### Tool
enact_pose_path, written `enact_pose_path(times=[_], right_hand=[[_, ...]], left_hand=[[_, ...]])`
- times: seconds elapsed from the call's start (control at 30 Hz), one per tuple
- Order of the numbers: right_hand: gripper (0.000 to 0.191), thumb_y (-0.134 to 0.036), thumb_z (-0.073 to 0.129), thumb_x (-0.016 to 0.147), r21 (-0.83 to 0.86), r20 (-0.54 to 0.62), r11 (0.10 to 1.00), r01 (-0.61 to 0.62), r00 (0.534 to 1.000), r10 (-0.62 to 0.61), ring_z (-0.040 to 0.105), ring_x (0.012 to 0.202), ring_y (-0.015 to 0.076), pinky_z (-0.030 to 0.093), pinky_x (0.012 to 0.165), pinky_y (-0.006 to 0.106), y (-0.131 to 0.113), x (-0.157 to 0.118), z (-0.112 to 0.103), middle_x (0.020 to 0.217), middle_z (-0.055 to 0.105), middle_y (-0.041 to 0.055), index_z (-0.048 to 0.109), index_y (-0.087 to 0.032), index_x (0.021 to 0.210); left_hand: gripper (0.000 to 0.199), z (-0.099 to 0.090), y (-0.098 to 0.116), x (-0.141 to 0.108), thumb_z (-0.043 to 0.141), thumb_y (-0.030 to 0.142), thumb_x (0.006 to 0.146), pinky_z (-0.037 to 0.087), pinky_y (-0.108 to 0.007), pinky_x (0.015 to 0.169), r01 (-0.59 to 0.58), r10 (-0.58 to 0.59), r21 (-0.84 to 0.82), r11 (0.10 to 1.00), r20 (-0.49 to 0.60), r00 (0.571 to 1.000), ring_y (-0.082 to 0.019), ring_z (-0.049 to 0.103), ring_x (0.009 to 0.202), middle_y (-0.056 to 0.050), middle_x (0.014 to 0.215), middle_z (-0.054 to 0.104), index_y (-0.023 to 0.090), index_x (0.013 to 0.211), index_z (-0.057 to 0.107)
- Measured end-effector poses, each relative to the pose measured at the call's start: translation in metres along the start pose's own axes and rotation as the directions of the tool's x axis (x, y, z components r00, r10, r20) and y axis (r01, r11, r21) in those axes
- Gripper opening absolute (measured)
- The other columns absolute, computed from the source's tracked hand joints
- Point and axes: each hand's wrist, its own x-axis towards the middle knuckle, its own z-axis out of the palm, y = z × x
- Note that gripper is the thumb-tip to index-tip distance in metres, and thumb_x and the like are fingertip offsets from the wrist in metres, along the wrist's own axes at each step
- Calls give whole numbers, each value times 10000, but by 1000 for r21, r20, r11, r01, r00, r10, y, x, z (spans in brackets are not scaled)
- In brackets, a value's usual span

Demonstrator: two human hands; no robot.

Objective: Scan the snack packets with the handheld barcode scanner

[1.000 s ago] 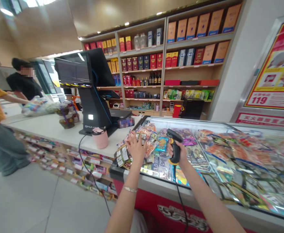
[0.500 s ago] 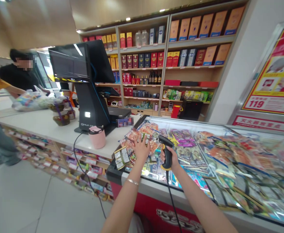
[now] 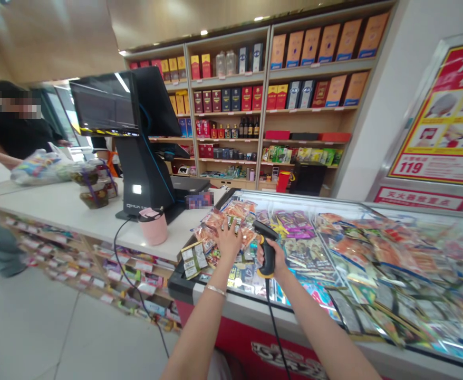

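Note:
My left hand [image 3: 229, 240] lies with spread fingers on a pile of clear and orange snack packets [image 3: 211, 220] at the near left corner of the glass-topped case [image 3: 237, 195]. Beside it, my right hand [image 3: 271, 256] is wrapped round the handle of a black and yellow barcode scanner [image 3: 266, 248], whose head points up and left toward the packets. The scanner's cord hangs down over the front of the case. A green and silver packet [image 3: 194, 259] lies left of my left hand, at the case's edge.
On the white counter [image 3: 97, 211] stand a black register screen [image 3: 105, 103], a pink cup [image 3: 153, 227], stacked jars [image 3: 93, 184] and a plastic bag [image 3: 37, 166]. A person in black [image 3: 18, 121] stands far left. Shelves of boxes [image 3: 231, 99] line the back.
The view has turned slightly, so most things sit a little further left. My hands keep nearly the same places on the packets and scanner. The orange-sleeved person at far left is no longer clearly visible.

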Motion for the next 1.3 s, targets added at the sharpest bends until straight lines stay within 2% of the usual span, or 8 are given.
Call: enact_pose_path(times=[0.33, 0.5, 0.57, 0.67, 0.8, 1.03, 1.17, 1.3], right_hand=[[253, -421, 639, 704, 16, -83, 997, 79, 994, -77, 437, 373, 101, 384, 337, 203, -7, -12, 14, 496, 494, -42, 535, -195, 748], [228, -418, 614, 724, 24, -102, 975, 219, 971, -216, 421, 375, 93, 381, 341, 196, -42, -48, 28, 507, 481, -49, 543, -204, 762], [229, -414, 619, 713, -6, -122, 967, 255, 959, -254, 421, 373, 94, 379, 341, 198, -68, -66, 24, 501, 474, -48, 546, -202, 757], [236, -420, 621, 711, -76, -176, 952, 297, 936, -306, 434, 382, 99, 386, 348, 204, -115, -94, 8, 506, 484, -41, 535, -201, 734], [241, -420, 632, 701, -170, -292, 906, 388, 858, -422, 454, 399, 98, 394, 363, 199, -171, -134, -24, 522, 500, -41, 525, -206, 729], [271, -435, 648, 672, -345, -423, 847, 404, 739, -525, 464, 381, 94, 389, 354, 194, -227, -185, -79, 495, 518, -33, 510, -204, 652], [299, -450, 672, 654, -387, -505, 849, 361, 687, -522, 473, 374, 100, 395, 350, 205, -238, -188, -106, 488, 527, -31, 504, -203, 636], [359, -499, 682, 647, -381, -605, 884, 272, 650, -460, 493, 366, 126, 387, 330, 229, -237, -181, -132, 461, 518, -19, 485, -204, 598]], left_hand=[[457, -4, -1, 0, 402, 411, 900, 13, -732, 1037, -2, 2, 5, 1000, 22, 1000, -361, 120, 1423, -9, 1523, 314, 369, 1352, 464], [445, -13, 5, -2, 432, 414, 897, 27, -758, 1014, -10, 10, -34, 999, -8, 1000, -397, 127, 1415, -44, 1535, 284, 331, 1328, 507], [452, -22, 21, -6, 408, 414, 912, 18, -742, 1031, -75, 65, -81, 994, -117, 991, -393, 75, 1427, -54, 1553, 232, 305, 1341, 498], [472, -35, 63, -15, 363, 406, 936, -31, -664, 1091, -269, 216, -158, 950, -291, 932, -328, -5, 1448, -44, 1563, 202, 308, 1393, 428], [501, -37, 131, -37, 366, 403, 939, 6, -602, 1132, -458, 356, -285, 842, -346, 868, -288, 5, 1455, -42, 1567, 188, 307, 1431, 360], [557, 19, 217, -72, 378, 409, 935, 198, -523, 1131, -536, 486, -441, 720, -230, 843, -286, 136, 1443, -92, 1571, 157, 260, 1462, 279], [666, 61, 251, -86, 420, 458, 910, 338, -427, 1070, -476, 527, -479, 737, -34, 849, -281, 333, 1369, -199, 1519, 256, 149, 1467, 228], [714, 94, 273, -100, 436, 547, 878, 317, -460, 1072, -479, 579, -404, 779, 170, 797, -301, 369, 1344, -200, 1460, 368, 164, 1455, 263]])
